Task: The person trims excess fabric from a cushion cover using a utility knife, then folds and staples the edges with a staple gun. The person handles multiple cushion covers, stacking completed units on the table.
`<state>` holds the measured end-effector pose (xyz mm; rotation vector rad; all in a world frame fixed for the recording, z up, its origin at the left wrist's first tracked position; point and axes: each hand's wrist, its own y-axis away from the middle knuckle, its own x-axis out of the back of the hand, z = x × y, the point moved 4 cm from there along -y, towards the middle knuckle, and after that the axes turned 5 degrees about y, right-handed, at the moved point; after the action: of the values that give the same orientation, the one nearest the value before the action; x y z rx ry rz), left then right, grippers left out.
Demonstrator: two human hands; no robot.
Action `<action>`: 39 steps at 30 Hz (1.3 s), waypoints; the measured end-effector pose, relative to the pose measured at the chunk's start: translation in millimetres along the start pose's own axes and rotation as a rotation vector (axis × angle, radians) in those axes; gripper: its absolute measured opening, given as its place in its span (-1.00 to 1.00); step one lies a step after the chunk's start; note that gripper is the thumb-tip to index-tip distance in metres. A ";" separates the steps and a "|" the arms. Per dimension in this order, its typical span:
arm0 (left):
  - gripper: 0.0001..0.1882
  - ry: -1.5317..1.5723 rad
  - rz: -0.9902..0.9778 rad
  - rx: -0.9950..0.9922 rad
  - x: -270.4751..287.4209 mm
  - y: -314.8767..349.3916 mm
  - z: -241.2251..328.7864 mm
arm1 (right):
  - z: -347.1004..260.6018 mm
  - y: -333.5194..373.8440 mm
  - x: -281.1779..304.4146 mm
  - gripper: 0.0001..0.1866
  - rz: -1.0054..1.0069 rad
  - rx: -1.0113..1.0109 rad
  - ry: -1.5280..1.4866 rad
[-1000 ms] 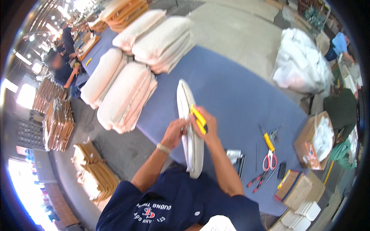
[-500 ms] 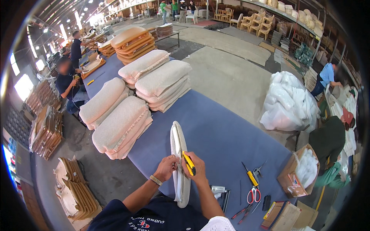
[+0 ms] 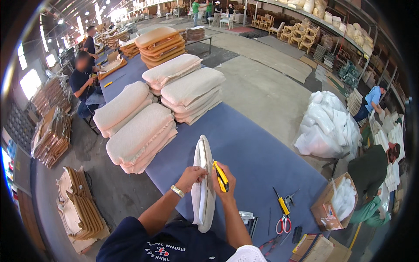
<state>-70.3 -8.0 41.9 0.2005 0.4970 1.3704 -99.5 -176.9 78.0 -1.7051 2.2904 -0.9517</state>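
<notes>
A beige fabric-covered cushion (image 3: 209, 198) stands on edge in front of my body, its far end over the blue table. A white strip of filling (image 3: 202, 200) shows along the open seam facing up. My left hand (image 3: 191, 178) pinches the fabric edge at the seam with thumb and fingers. In my right hand (image 3: 227, 185) is a yellow and black utility knife (image 3: 222, 178), its front end pointing away from me beside the cushion's right side. The blade itself is too small to make out.
Stacks of beige cushions (image 3: 139, 135) stand ahead on the blue table (image 3: 244, 144). To the right lie red-handled scissors (image 3: 283, 225), a yellow-handled screwdriver (image 3: 283, 205), a staple gun (image 3: 247, 216) and a carton (image 3: 325, 205) of white filling. Co-workers (image 3: 83, 78) sit and stand farther off.
Both hands have shifted slightly away from me along the cushion's seam. The knife now sits farther right, off the seam. My view has turned a little.
</notes>
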 end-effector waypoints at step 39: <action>-0.83 0.300 0.006 0.100 0.5 -20.6 -32.8 | 18.0 -8.4 -2.1 -0.71 -0.157 -0.096 0.028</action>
<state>-66.7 -16.6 4.3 0.0769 0.8160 1.3894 -83.7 -183.6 67.9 -1.9480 2.2815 -0.9115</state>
